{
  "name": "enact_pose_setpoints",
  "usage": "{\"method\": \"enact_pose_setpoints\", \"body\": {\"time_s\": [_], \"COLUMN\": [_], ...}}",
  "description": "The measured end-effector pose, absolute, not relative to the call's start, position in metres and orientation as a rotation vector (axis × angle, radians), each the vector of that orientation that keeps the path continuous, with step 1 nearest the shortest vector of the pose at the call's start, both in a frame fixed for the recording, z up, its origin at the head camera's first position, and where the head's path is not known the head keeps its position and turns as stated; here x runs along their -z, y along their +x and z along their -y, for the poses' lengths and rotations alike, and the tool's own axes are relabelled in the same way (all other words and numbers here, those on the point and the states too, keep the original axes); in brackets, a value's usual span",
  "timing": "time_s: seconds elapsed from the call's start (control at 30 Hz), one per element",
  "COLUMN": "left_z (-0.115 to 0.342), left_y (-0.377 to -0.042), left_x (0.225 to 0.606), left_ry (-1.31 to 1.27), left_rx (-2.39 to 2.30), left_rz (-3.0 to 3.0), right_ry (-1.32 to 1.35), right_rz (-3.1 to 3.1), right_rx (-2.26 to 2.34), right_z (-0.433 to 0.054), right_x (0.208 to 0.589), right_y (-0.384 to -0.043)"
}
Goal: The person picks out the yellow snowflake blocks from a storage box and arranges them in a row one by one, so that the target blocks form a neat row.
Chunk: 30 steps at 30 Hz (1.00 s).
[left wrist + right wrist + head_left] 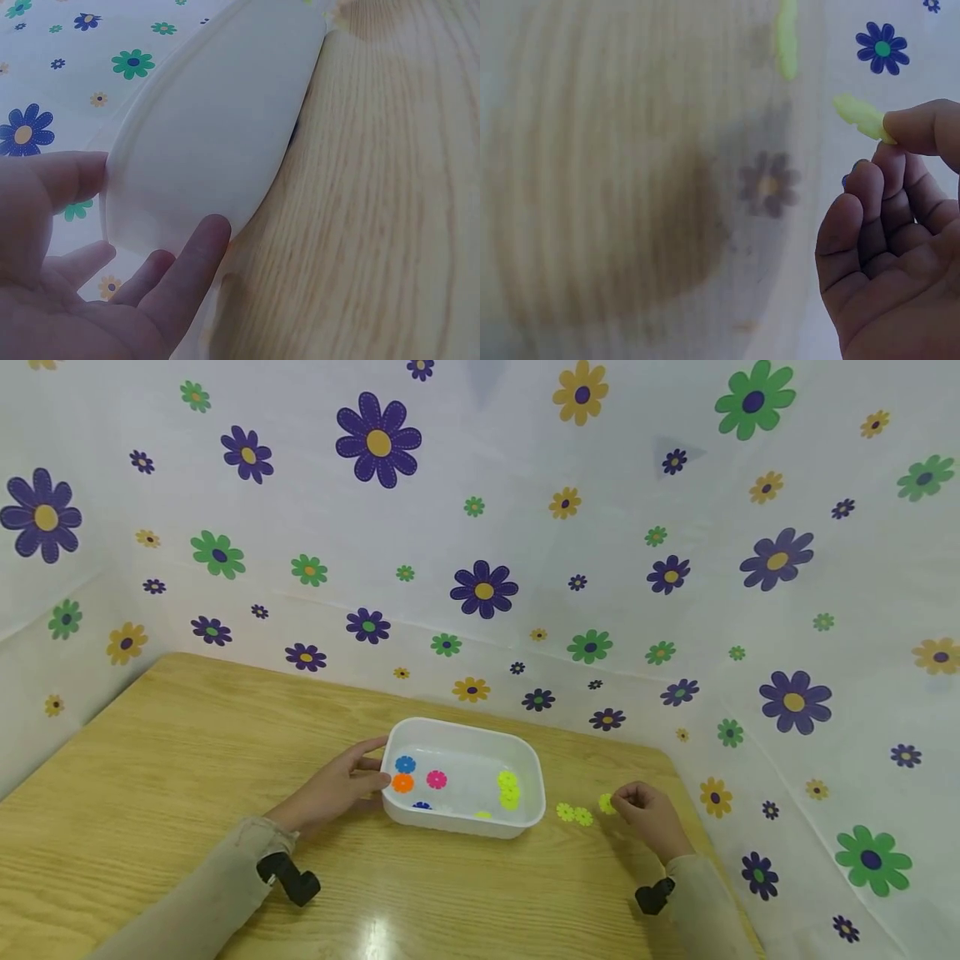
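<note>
Yellow and notched, the small disc [606, 804] sits just past three o'clock of the white tub [462, 825], pinched narrowly by the fingers of the right hand [654, 818]. A light hold at the edge seems best, leaving the far rim free for aiming. Two yellow discs [573, 814] lie on the tabletop [225, 760] nearer the tub, toward four o'clock; keep knuckles off them. The left hand [337, 789] holds the tub's nine-o'clock end, fingers set apart; gentle, even pressure should avoid shoving it.
</note>
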<state>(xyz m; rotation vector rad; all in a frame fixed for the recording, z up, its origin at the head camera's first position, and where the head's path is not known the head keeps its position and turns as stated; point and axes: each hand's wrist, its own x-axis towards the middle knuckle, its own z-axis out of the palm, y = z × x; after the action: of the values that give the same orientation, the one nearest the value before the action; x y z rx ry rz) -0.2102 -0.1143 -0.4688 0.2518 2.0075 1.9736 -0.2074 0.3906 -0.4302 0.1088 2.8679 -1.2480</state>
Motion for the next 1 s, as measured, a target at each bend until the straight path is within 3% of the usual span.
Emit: {"method": "enact_pose_setpoints", "body": {"time_s": [1.0], "left_z": [0.113], "left_y": [-0.209], "left_x": [0.467], "left_ry": [0.229], "left_rx": [-1.958], "left_rz": [-2.024], "right_ry": [0.202], "right_rz": [-2.759], "right_rx": [1.256], "right_z": [-0.403], "right_x": [0.458], "right_y": [-0.209]}}
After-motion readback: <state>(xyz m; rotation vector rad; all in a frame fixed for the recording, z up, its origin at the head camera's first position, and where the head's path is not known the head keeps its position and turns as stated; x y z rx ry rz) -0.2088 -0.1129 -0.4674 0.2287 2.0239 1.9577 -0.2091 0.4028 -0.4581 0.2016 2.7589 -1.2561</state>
